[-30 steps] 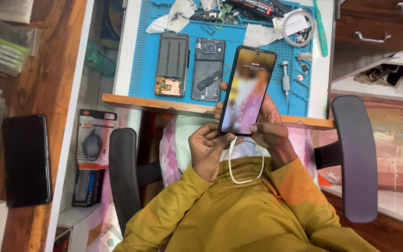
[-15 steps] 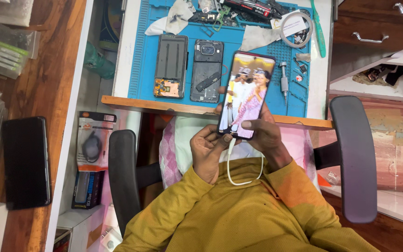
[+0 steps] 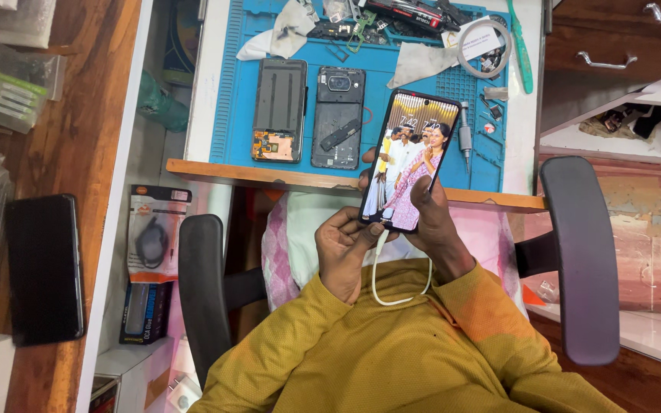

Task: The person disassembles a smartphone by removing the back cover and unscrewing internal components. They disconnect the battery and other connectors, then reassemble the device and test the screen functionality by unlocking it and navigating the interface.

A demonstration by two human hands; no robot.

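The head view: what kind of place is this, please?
Probably a phone repair bench: a blue repair mat carries two opened phone bodies and a small screwdriver, while both hands hold a lit smartphone on a white cable.

I see a blue work mat (image 3: 231, 115) as my landmark: on it lie two opened phone backs (image 3: 279, 111) side by side, a tape roll (image 3: 484, 47) at its far right corner, a green tool (image 3: 522, 53) beside that, and left of the mat a dark phone (image 3: 43, 268) on wood
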